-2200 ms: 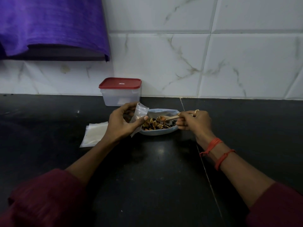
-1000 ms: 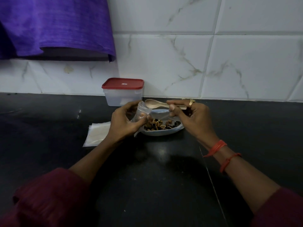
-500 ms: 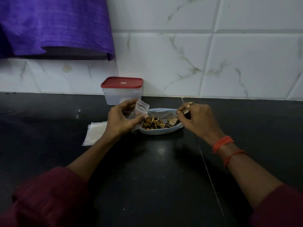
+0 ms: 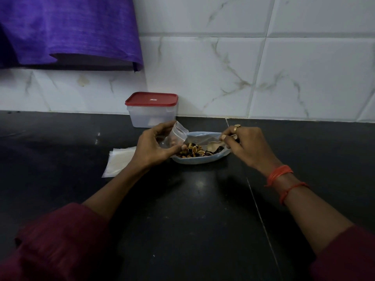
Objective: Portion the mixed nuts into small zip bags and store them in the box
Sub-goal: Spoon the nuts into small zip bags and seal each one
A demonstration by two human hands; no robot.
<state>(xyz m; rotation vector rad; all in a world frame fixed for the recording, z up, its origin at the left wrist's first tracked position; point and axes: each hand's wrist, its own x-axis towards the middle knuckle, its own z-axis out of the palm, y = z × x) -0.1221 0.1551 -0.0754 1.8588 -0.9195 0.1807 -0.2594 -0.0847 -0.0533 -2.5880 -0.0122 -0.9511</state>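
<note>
Since one second ago, your right hand (image 4: 245, 145) has brought the wooden spoon (image 4: 212, 147) down from the mouth of the zip bag (image 4: 175, 135) into the dish (image 4: 200, 160). The spoon bowl now lies among the mixed nuts (image 4: 192, 152). Your right thumb and fingers pinch the spoon handle, which they mostly hide.

Your left hand (image 4: 154, 147) grips the small clear zip bag, thumb below and fingers above, with its mouth turned toward the dish. A few brownish pieces show through its wall. The bag's lower edge is just beside the left rim of the dish; you cannot tell whether they touch.

The dish rests on the black countertop (image 4: 182, 220), between the two grips. The box (image 4: 152, 116), clear with its red lid (image 4: 151, 99) on, stands behind the left-hand grip against the tiled wall (image 4: 223, 67). A stack of empty zip bags (image 4: 119, 161) lies flat to the left of that grip, partly covered by your wrist. A purple cloth (image 4: 67, 29) hangs above and to the left of both grips.
</note>
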